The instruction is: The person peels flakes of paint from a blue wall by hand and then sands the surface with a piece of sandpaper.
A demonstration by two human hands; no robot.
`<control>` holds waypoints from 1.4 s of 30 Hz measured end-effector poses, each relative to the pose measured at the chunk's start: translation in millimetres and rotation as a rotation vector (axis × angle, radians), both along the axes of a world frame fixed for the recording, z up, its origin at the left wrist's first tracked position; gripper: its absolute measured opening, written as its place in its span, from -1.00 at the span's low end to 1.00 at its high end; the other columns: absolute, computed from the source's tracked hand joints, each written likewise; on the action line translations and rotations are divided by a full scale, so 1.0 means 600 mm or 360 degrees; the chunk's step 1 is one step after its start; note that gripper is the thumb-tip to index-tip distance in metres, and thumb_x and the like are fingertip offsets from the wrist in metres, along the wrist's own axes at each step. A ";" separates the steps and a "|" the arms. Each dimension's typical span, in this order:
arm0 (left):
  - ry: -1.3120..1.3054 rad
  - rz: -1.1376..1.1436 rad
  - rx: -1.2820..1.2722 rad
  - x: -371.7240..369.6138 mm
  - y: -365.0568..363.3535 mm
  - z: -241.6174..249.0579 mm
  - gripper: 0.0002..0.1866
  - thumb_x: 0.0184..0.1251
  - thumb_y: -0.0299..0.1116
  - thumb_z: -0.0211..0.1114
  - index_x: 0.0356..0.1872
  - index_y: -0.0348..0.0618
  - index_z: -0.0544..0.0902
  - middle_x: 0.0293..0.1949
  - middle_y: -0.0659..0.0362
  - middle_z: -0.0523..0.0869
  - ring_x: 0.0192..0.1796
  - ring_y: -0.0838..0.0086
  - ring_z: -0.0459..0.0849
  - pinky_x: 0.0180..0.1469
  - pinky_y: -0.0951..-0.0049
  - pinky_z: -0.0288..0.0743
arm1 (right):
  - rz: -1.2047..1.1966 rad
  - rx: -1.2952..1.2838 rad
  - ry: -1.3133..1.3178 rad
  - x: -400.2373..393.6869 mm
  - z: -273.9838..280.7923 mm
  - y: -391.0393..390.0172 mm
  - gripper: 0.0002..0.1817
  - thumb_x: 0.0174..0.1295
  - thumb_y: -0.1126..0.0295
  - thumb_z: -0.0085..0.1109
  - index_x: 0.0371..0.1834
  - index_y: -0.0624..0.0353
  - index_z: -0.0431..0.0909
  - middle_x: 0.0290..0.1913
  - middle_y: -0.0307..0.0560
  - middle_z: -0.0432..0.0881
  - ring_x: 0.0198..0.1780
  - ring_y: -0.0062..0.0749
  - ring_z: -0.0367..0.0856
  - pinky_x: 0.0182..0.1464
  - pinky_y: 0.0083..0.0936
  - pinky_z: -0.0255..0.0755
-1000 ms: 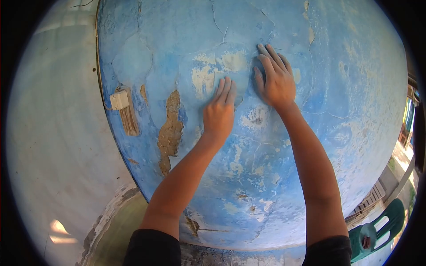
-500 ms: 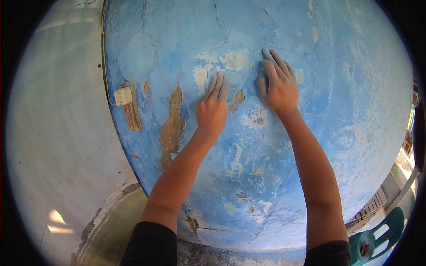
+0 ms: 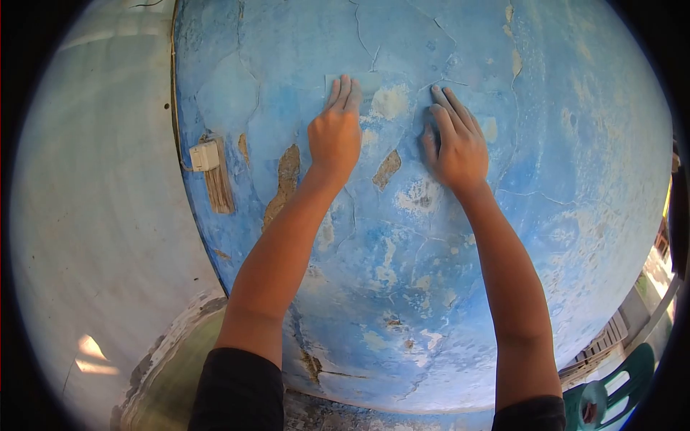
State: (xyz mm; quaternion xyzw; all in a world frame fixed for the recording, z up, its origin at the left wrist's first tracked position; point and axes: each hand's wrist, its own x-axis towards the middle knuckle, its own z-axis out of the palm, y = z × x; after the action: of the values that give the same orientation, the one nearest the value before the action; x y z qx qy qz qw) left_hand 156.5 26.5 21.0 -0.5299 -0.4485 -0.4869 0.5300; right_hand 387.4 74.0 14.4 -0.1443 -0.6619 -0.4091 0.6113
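My left hand [image 3: 335, 136] lies with its fingers stretched upward and together, pressing a thin, pale grey-blue sheet of sandpaper [image 3: 369, 80] against the wall. The sheet's edges show on both sides of the fingertips; its rough face is hidden. Worn blue paint covers the wall [image 3: 445, 287], with a whitish bare patch [image 3: 389, 103] just right of my left fingers. My right hand [image 3: 460, 144] rests against the wall with fingers extended, thumb apart and nothing visible in it. Grey dust coats the fingers of both hands.
A white electrical box [image 3: 204, 156] on a wooden block [image 3: 220, 188] juts from the wall at left. Broken plaster [image 3: 287, 172] exposes brown material beside my left forearm. A pale panel [image 3: 93, 194] stands at far left. A green plastic chair [image 3: 618, 391] is at lower right.
My left hand has slid up and slightly left along the wall with the sandpaper, uncovering part of the whitish patch. My right hand keeps its place on the wall; the view shifted slightly.
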 end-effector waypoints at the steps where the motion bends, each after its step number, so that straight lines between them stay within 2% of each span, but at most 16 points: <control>1: -0.0017 0.0004 0.0030 0.007 0.004 -0.007 -0.36 0.35 -0.76 0.26 0.47 -0.20 0.66 0.55 -0.02 0.63 0.59 0.17 0.60 0.24 0.21 0.82 | 0.0005 -0.0012 -0.0002 0.000 0.000 -0.002 -0.67 0.33 0.42 0.36 0.14 0.17 0.63 0.55 0.01 0.64 0.62 -0.05 0.53 0.58 -0.10 0.48; 3: -0.0017 0.0013 0.0055 0.007 0.011 -0.034 -0.36 0.35 -0.76 0.25 0.48 -0.19 0.66 0.56 0.00 0.63 0.58 0.17 0.60 0.24 0.21 0.82 | 0.0015 -0.0029 0.0013 -0.001 0.002 -0.002 -0.67 0.33 0.42 0.36 0.15 0.18 0.63 0.55 0.02 0.64 0.62 -0.05 0.53 0.58 -0.11 0.49; 5: 0.0330 -0.0012 0.0006 -0.009 0.018 -0.079 -0.35 0.35 -0.76 0.23 0.49 -0.19 0.65 0.57 -0.02 0.60 0.58 0.13 0.60 0.25 0.21 0.82 | 0.0017 -0.0045 -0.0030 -0.004 0.002 -0.003 -0.64 0.36 0.39 0.35 0.20 0.19 0.63 0.57 0.06 0.61 0.63 -0.03 0.51 0.59 -0.07 0.46; 9: 0.0312 0.0007 -0.0040 -0.059 -0.022 -0.022 -0.33 0.34 -0.77 0.21 0.50 -0.18 0.63 0.58 -0.05 0.58 0.56 0.11 0.62 0.24 0.20 0.82 | -0.0205 0.0075 -0.0153 -0.024 0.011 -0.008 -0.62 0.44 0.32 0.32 0.26 0.20 0.62 0.61 0.08 0.56 0.66 0.01 0.47 0.61 -0.04 0.42; 12: 0.0017 0.0024 -0.0003 -0.064 -0.030 0.011 -0.31 0.34 -0.79 0.19 0.52 -0.16 0.63 0.58 -0.06 0.59 0.54 0.10 0.64 0.18 0.20 0.85 | -0.0228 0.0129 -0.0276 -0.048 0.042 -0.012 -0.61 0.52 0.23 0.30 0.29 0.19 0.62 0.64 0.07 0.53 0.67 0.04 0.43 0.64 -0.02 0.35; 14: -0.0177 -0.0002 -0.0158 -0.048 -0.029 -0.030 -0.31 0.35 -0.78 0.18 0.53 -0.16 0.62 0.59 -0.05 0.58 0.49 0.06 0.69 0.11 0.21 0.87 | -0.0227 0.0039 -0.0352 -0.067 0.041 -0.030 -0.58 0.54 0.16 0.30 0.31 0.16 0.62 0.64 0.05 0.52 0.69 0.03 0.41 0.67 -0.02 0.31; 16: 0.0071 -0.0071 -0.0009 -0.053 -0.010 -0.119 -0.33 0.35 -0.76 0.19 0.51 -0.18 0.62 0.57 -0.06 0.60 0.45 0.05 0.73 0.08 0.21 0.88 | -0.0235 0.0054 -0.0323 -0.076 0.044 -0.034 -0.56 0.53 0.13 0.31 0.33 0.13 0.61 0.65 0.03 0.52 0.70 0.02 0.39 0.68 -0.02 0.28; 19: 0.0252 -0.0138 0.0104 -0.088 -0.017 -0.144 -0.35 0.37 -0.75 0.20 0.51 -0.19 0.63 0.53 -0.06 0.65 0.46 0.07 0.73 0.09 0.23 0.87 | -0.0194 0.0029 -0.0265 -0.073 0.032 -0.029 -0.57 0.52 0.12 0.32 0.31 0.11 0.61 0.65 0.01 0.53 0.70 0.00 0.40 0.66 -0.03 0.30; 20: 0.0252 -0.0136 0.0106 -0.093 -0.008 -0.125 -0.35 0.37 -0.75 0.20 0.51 -0.19 0.63 0.53 -0.06 0.65 0.46 0.07 0.73 0.09 0.23 0.87 | -0.0213 0.0039 -0.0258 -0.073 0.035 -0.030 -0.57 0.51 0.12 0.33 0.29 0.11 0.62 0.64 0.00 0.54 0.69 0.00 0.41 0.65 -0.04 0.31; 22: -0.0147 -0.0128 0.0047 -0.075 -0.033 -0.043 -0.34 0.36 -0.78 0.21 0.50 -0.20 0.64 0.49 -0.05 0.69 0.52 0.15 0.68 0.12 0.25 0.87 | -0.0235 0.0031 -0.0281 -0.073 0.035 -0.030 -0.58 0.50 0.12 0.34 0.27 0.11 0.62 0.64 -0.01 0.55 0.69 -0.01 0.43 0.64 -0.04 0.32; 24: -0.0089 -0.0055 0.0152 -0.076 -0.006 -0.024 -0.35 0.35 -0.78 0.22 0.49 -0.22 0.64 0.48 -0.06 0.69 0.53 0.16 0.67 0.11 0.26 0.87 | -0.0219 0.0053 -0.0260 -0.071 0.036 -0.028 -0.60 0.50 0.13 0.35 0.25 0.10 0.63 0.62 -0.03 0.57 0.68 -0.03 0.44 0.63 -0.03 0.33; 29: 0.0015 0.0015 0.0083 -0.076 0.003 -0.127 -0.40 0.36 -0.75 0.25 0.45 -0.30 0.65 0.48 -0.09 0.69 0.53 0.17 0.66 0.15 0.24 0.86 | -0.0228 0.0039 -0.0221 -0.082 0.032 -0.026 -0.60 0.48 0.15 0.35 0.25 0.10 0.63 0.62 -0.02 0.57 0.68 -0.02 0.44 0.62 -0.03 0.35; 34: -0.0009 0.0007 0.0100 -0.068 -0.015 -0.033 -0.38 0.32 -0.78 0.27 0.45 -0.31 0.65 0.45 -0.11 0.71 0.55 0.15 0.65 0.16 0.24 0.86 | -0.0133 0.0074 -0.0320 -0.122 0.038 -0.031 -0.61 0.47 0.18 0.36 0.25 0.12 0.63 0.62 0.00 0.57 0.68 0.00 0.43 0.62 -0.05 0.35; 37: 0.0029 -0.0033 0.0157 -0.078 -0.010 -0.025 -0.39 0.34 -0.76 0.27 0.45 -0.32 0.65 0.46 -0.12 0.70 0.54 0.15 0.65 0.15 0.26 0.86 | -0.0124 0.0063 -0.0259 -0.133 0.043 -0.030 -0.60 0.47 0.19 0.37 0.24 0.14 0.63 0.59 0.02 0.60 0.66 0.03 0.46 0.60 -0.06 0.39; 40: -0.0037 -0.0039 0.0029 -0.071 -0.009 -0.121 -0.44 0.41 -0.71 0.24 0.45 -0.32 0.63 0.49 -0.10 0.68 0.57 0.14 0.62 0.20 0.23 0.84 | -0.0053 0.0068 -0.0227 -0.126 0.037 -0.024 -0.60 0.46 0.20 0.37 0.23 0.16 0.63 0.56 0.02 0.62 0.64 0.03 0.49 0.57 -0.07 0.43; 42: 0.0039 -0.0052 0.0016 -0.086 -0.012 -0.130 -0.45 0.41 -0.71 0.23 0.44 -0.32 0.64 0.49 -0.10 0.67 0.58 0.13 0.61 0.20 0.23 0.84 | -0.0089 0.0089 -0.0227 -0.127 0.036 -0.031 -0.60 0.44 0.19 0.38 0.21 0.18 0.64 0.54 0.03 0.65 0.62 0.04 0.52 0.53 -0.07 0.46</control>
State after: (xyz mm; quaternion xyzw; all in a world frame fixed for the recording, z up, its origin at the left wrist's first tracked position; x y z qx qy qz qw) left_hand 105.0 19.4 -57.0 -0.5405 -0.4308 -0.4913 0.5300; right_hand 311.1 55.6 36.0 -0.1162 -0.6878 -0.4536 0.5547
